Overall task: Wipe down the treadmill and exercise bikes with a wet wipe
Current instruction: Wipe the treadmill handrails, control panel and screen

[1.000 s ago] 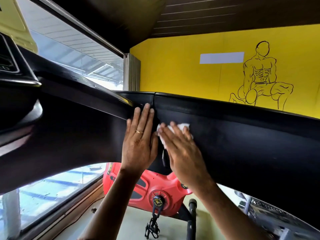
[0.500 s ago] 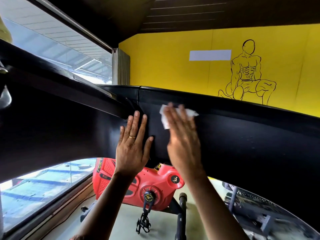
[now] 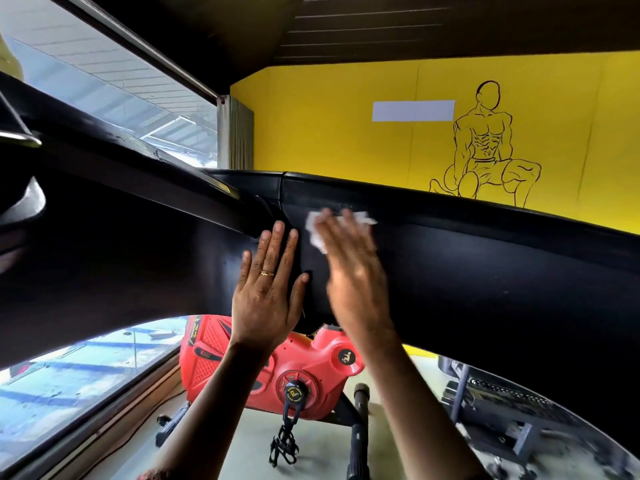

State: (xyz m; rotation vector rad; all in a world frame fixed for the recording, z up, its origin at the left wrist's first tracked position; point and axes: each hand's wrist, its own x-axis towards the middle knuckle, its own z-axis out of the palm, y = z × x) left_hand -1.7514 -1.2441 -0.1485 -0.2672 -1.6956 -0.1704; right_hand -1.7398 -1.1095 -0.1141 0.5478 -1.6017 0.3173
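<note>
A broad black panel of the treadmill point(image 3: 485, 278) fills the middle of the head view, curving from left to right. My left hand point(image 3: 268, 292) lies flat against it with straight fingers, a ring on one finger. Just to its right, my right hand point(image 3: 353, 271) presses a white wet wipe point(image 3: 317, 233) against the panel with straight fingers; the hand is motion-blurred. Most of the wipe is hidden under the fingers. A red exercise bike point(image 3: 304, 368) stands on the floor below the panel, beyond my forearms.
A large window point(image 3: 86, 368) runs along the left side. A yellow wall point(image 3: 346, 133) with a line drawing of a muscular figure point(image 3: 485, 147) stands behind the panel. Dark gym equipment point(image 3: 502, 410) sits at the lower right on the pale floor.
My right hand has carried the wipe upward and rightward along the black panel, from beside the left fingertips to near the top seam. My left hand has stayed flat on the panel.
</note>
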